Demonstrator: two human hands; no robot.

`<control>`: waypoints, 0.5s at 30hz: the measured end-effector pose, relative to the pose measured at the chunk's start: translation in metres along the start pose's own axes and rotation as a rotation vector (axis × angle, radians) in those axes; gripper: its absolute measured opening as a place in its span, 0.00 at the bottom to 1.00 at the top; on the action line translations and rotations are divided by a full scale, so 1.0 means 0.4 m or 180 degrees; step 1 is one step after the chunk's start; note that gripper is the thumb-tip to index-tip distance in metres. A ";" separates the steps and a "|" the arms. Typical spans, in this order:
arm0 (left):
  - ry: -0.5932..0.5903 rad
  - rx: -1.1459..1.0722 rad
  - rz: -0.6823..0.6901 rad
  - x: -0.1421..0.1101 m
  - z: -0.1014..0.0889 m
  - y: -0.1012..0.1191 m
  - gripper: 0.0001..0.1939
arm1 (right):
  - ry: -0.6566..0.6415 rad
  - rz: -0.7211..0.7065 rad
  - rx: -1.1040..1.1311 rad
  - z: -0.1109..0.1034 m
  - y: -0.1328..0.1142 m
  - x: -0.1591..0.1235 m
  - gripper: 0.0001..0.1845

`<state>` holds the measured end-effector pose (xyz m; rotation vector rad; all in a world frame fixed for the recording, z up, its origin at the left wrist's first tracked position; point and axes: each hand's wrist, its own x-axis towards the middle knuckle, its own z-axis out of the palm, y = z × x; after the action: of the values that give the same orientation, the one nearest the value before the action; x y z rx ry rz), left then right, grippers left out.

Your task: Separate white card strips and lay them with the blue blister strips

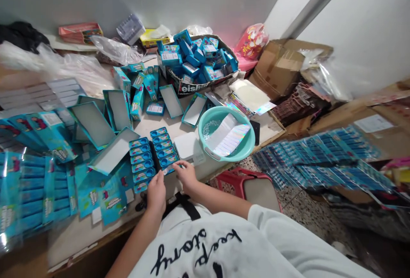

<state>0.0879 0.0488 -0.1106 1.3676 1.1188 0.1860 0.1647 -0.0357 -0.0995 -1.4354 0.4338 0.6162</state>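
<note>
Two rows of small blue boxes with round openings stand side by side on the table: a left row (141, 162) and a right row (164, 145), a dark gap between them. My right hand (186, 174) pinches a small pale strip (168, 169) over the near end of the right row. My left hand (156, 192) is closed at the strip's other side, by the near end of the gap; what its fingertips hold, if anything, is too small to make out. To the right, a turquoise basin (246, 150) contains white and shiny sticker sheets (232, 137).
Behind, a carton (188, 88) is heaped with small blue boxes. Open blue trays (92, 122) and plastic-wrapped packs (35, 188) crowd the left. A red stool (230, 182) and more blue packs (320, 158) are on the right, beside cardboard boxes (277, 66).
</note>
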 end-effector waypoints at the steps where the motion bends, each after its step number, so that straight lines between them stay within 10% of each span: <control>1: 0.0013 -0.0123 -0.0020 -0.011 0.014 -0.006 0.27 | -0.0027 0.0019 0.0029 -0.005 -0.005 0.002 0.18; 15: -0.0106 -0.0935 -0.0005 -0.021 0.084 -0.025 0.31 | -0.0297 -0.0422 -0.0749 -0.097 -0.081 0.058 0.17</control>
<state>0.1028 0.0177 -0.1211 1.1044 1.0204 0.3126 0.2063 -0.0720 -0.0926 -1.6370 0.1948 0.6395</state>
